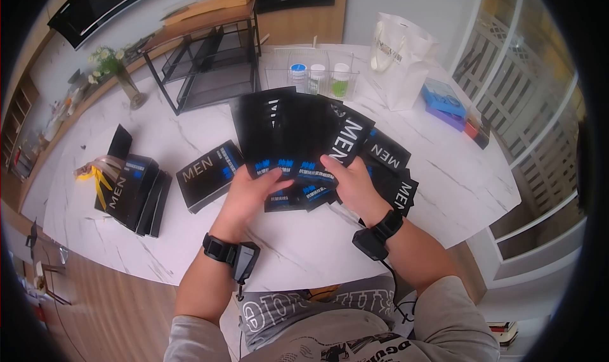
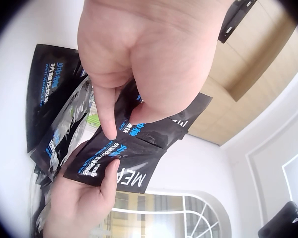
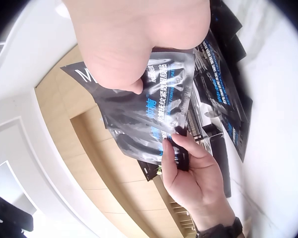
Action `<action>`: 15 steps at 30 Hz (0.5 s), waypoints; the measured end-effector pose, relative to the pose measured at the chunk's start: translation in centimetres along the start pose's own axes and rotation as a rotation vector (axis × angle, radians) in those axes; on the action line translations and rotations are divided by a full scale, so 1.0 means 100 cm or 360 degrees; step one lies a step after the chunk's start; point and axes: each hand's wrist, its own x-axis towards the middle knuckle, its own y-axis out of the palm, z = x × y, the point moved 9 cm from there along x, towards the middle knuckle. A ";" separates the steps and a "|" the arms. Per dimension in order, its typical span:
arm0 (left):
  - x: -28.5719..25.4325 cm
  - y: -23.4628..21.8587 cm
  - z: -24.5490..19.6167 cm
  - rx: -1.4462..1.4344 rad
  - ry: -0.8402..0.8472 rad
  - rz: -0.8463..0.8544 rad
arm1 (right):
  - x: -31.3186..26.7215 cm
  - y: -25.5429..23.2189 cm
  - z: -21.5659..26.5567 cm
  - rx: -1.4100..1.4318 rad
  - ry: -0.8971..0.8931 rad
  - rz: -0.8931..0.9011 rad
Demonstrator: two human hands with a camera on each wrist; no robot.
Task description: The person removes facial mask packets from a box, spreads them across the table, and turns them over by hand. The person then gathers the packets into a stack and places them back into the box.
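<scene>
Both hands hold a fan of black sachets [image 1: 285, 130] with blue and white print over the table. My left hand [image 1: 246, 197] grips the left side, its thumb lying across the front. On the right side, my right hand [image 1: 356, 187] pinches a sachet lettered MEN [image 1: 347, 140] between thumb and fingers. The left wrist view shows the overlapping sachets [image 2: 139, 163] between the two hands. In the right wrist view, the glossy sachet front [image 3: 134, 106] faces the camera. More sachets [image 1: 396, 194] lie spread on the table beneath and beside my right hand.
A black MEN box [image 1: 209, 175] lies left of my left hand. Farther left stand several similar boxes [image 1: 136, 194] beside a yellow ribbon [image 1: 101, 183]. Behind are a black rack [image 1: 212, 61], a clear organizer with bottles [image 1: 317, 77], a white paper bag [image 1: 401, 61] and small boxes [image 1: 447, 102].
</scene>
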 end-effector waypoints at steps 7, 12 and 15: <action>0.002 -0.006 0.001 -0.0049 0.0053 -0.0029 | -0.001 0.004 -0.003 0.0223 0.0058 0.0071; 0.002 -0.007 0.000 -0.0045 0.0069 -0.0029 | 0.000 0.004 -0.006 0.0310 0.0095 0.0070; 0.002 -0.007 0.000 -0.0021 0.0075 -0.0022 | 0.001 0.001 -0.009 0.0311 0.0099 0.0069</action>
